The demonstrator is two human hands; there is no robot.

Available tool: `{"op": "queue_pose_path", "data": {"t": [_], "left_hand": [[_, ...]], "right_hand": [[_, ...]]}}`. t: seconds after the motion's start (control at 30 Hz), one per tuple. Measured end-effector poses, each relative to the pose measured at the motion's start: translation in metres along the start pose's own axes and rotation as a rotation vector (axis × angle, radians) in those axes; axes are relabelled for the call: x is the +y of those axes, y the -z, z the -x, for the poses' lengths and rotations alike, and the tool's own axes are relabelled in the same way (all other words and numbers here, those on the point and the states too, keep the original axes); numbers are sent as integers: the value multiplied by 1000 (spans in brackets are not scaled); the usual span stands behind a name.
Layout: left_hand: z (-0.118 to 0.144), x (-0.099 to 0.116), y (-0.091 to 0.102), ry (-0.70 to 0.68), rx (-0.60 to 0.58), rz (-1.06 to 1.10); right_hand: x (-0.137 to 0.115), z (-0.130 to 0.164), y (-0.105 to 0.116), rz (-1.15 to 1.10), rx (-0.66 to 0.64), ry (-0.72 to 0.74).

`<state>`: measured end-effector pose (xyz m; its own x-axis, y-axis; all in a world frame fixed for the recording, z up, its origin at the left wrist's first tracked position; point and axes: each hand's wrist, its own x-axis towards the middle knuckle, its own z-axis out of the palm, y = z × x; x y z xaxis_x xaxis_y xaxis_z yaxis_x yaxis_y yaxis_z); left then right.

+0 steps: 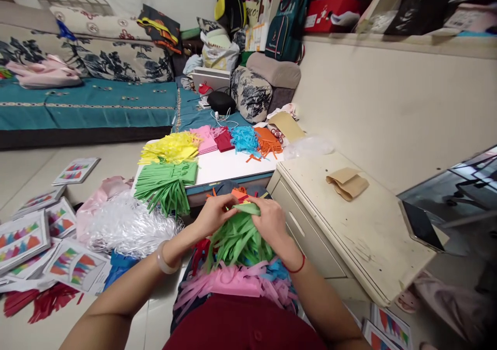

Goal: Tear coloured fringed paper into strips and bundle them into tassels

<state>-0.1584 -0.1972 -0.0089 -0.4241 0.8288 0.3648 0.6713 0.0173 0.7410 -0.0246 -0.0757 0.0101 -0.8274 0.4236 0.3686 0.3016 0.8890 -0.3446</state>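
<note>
My left hand (pixel 215 214) and my right hand (pixel 269 220) meet over my lap and pinch the top edge of a green fringed paper strip (pixel 237 241). Its cut tassels hang down toward me. Under it lie pink fringed paper (pixel 233 282), blue fringe and a bit of red and orange paper (pixel 239 193). A pale bangle sits on my left wrist, a red string on my right.
A low white table (pixel 229 166) ahead holds piles of fringed paper: yellow (pixel 171 147), green (pixel 166 181), pink, red, blue (pixel 245 139), orange. A worn cabinet (pixel 361 225) stands at my right with a phone (pixel 420 225). White fringe (pixel 128 225) and printed packets (pixel 23 236) cover the floor at left.
</note>
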Motion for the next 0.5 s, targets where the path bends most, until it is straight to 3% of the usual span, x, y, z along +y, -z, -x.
{"op": "queue_pose_path", "data": {"t": [0.17, 0.27, 0.4, 0.5], "left_hand": [[7, -17, -2, -252, 3, -214], [6, -18, -1, -320, 1, -338], [6, -6, 8, -302, -7, -320], [8, 2, 16, -186, -30, -155]], "right_hand": [[10, -14, 25, -73, -103, -115], [4, -18, 35, -121, -112, -121], [10, -28, 45, -222, -62, -102], [31, -44, 61, -402, 132, -143]]}}
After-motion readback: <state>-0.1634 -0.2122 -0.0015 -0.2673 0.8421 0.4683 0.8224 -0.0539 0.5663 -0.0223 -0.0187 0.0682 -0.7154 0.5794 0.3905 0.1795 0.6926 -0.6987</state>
